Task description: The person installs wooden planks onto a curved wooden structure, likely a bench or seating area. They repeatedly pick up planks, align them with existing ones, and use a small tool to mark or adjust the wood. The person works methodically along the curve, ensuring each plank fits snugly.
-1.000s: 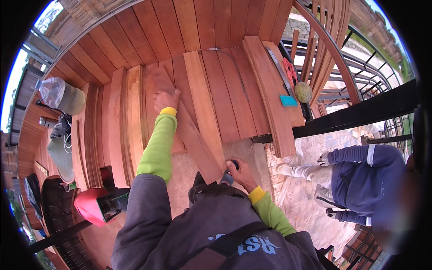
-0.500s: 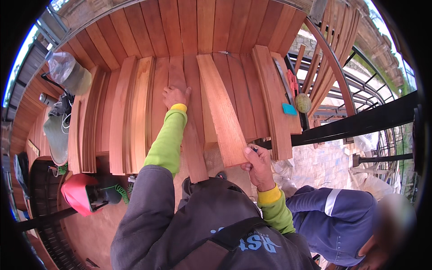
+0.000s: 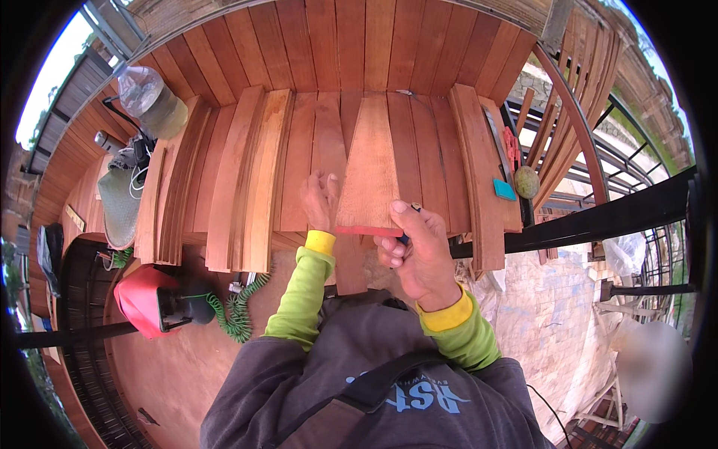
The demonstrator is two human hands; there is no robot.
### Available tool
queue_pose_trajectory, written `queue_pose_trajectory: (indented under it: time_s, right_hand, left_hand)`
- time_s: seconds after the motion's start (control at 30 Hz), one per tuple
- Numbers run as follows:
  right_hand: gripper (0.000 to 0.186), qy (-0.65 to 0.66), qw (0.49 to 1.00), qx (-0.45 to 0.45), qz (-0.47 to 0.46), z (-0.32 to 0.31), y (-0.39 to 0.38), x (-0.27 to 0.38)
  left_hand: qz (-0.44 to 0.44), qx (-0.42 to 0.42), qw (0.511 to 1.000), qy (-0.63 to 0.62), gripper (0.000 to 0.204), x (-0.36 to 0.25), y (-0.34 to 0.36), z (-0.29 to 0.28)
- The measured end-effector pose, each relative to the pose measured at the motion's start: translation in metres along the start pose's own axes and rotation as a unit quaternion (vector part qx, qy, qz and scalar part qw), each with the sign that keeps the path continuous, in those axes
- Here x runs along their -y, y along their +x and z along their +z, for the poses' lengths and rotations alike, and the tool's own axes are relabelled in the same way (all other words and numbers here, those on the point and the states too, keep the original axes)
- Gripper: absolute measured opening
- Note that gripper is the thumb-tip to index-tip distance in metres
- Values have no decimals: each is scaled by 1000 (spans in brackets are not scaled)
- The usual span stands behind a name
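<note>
A light reddish wooden board (image 3: 366, 165) stands out lengthwise from the plank seat (image 3: 437, 172), its near end raised toward me. My right hand (image 3: 415, 247) is closed on that end, with a small blue-and-dark object, too hidden to name, also in its fingers. My left hand (image 3: 320, 198) is beside the board's left edge, fingers apart and partly curled, over a darker loose plank (image 3: 348, 273) that reaches past the seat's front.
Stacked boards (image 3: 232, 179) lie either side, with a water jug (image 3: 153, 101), red helmet (image 3: 142, 299) and coiled green hose (image 3: 239, 314) leftward. A saw (image 3: 493, 142), teal block (image 3: 503, 188) and black steel beam (image 3: 568, 217) are rightward. A blurred person (image 3: 651, 367) is lower right.
My right hand has come up with the light board and swung it leftward. My left hand has left the darker plank's upper part and moved downward. The other person has mostly left view.
</note>
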State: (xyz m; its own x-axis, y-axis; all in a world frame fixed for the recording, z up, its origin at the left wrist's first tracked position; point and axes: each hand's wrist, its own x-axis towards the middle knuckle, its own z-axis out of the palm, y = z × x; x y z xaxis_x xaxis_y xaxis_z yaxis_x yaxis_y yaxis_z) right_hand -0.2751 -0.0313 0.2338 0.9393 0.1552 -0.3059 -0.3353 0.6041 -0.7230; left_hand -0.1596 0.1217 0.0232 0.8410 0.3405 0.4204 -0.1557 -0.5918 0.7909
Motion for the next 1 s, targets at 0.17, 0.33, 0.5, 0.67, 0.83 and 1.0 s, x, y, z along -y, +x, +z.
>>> queue_pose_trajectory:
  time_s: [0.17,0.33,0.5,0.67,0.83,1.0]
  right_hand:
    - [24,23,1000,-2,-3,1,-2,-2]
    - [22,8,1000,-15,-15,-3,-7,-6]
    - [21,-36,999,-33,-14,-15,-12,-16]
    - [21,-126,991,-40,8,-41,-23,-42]
    - [28,-402,912,-46,-70,-73,-29,-93]
    - [30,-569,808,7,-152,-81,-46,-112]
  left_hand:
    - [13,10,995,-97,28,-18,-11,-10]
    - [-104,84,938,-319,29,-26,-22,-3]
    - [-214,150,864,-431,41,-52,-24,-15]
    - [-333,233,802,-438,45,-83,-13,-37]
    - [-316,358,850,-223,75,-87,-18,-35]
    - [-223,252,936,-100,88,-76,-59,-17]
